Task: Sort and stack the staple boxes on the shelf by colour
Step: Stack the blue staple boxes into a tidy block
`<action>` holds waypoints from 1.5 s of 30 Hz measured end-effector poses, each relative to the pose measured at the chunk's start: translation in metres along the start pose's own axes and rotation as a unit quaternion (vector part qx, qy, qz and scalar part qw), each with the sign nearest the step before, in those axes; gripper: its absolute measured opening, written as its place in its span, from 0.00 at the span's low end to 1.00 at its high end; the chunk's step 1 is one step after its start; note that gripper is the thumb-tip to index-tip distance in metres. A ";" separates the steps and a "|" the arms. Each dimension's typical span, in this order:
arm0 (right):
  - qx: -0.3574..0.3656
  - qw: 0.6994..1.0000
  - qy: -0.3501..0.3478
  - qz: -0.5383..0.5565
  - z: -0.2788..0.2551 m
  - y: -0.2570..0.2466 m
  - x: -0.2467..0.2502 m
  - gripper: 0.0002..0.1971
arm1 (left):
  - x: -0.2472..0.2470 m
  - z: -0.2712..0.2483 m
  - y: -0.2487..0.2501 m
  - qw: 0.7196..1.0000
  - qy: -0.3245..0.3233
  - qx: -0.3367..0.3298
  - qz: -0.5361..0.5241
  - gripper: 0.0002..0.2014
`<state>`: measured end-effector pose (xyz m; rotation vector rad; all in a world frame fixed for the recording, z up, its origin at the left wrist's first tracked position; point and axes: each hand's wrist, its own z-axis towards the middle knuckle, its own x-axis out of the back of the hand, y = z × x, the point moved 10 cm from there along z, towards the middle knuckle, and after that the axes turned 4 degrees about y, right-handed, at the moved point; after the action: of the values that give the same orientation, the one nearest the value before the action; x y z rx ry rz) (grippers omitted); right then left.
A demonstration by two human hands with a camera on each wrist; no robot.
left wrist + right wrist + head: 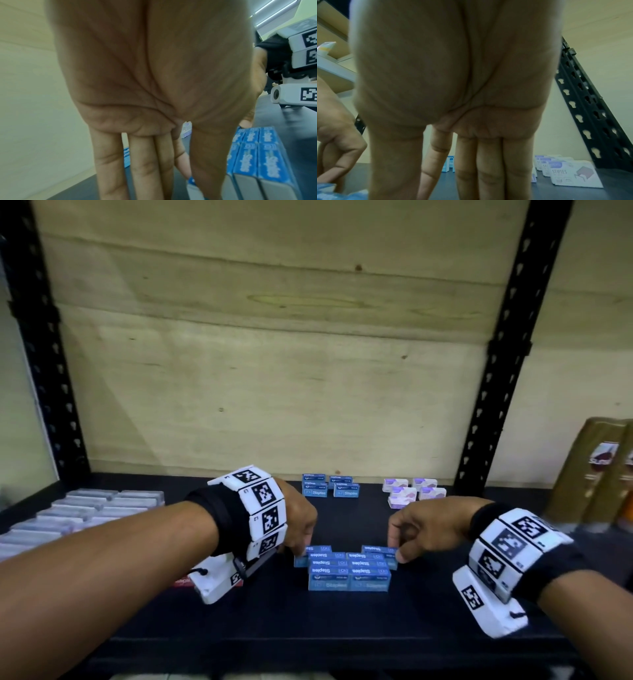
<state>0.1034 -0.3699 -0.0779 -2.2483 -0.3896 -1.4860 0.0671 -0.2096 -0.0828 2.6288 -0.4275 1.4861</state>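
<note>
A block of blue staple boxes (347, 571) lies in rows at the middle of the black shelf (342, 621). At its back left corner my left hand (301, 553) pinches a blue box (191, 180) between thumb and index finger. At the back right corner my right hand (395, 551) pinches the end of another blue box (378, 550). More blue boxes (330, 489) are stacked near the back wall. White and purple staple boxes (414, 491) stand to their right. A red box (181, 581) peeks out under my left wrist.
Clear plastic cases (85, 508) fill the shelf's left part. Gold packages (596, 474) stand at the far right. Black perforated posts (496, 354) frame the wooden back panel. Bare shelf lies in front of the blue block.
</note>
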 end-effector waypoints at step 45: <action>-0.008 1.000 -0.022 -0.010 0.027 -0.007 0.012 0.11 | 0.008 0.012 -0.014 0.996 -0.006 -0.043 -0.077 0.16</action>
<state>0.1262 -0.3503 -0.0746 -2.2998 -0.4172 -1.4559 0.0852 -0.2006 -0.0814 2.5405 -0.2757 1.3747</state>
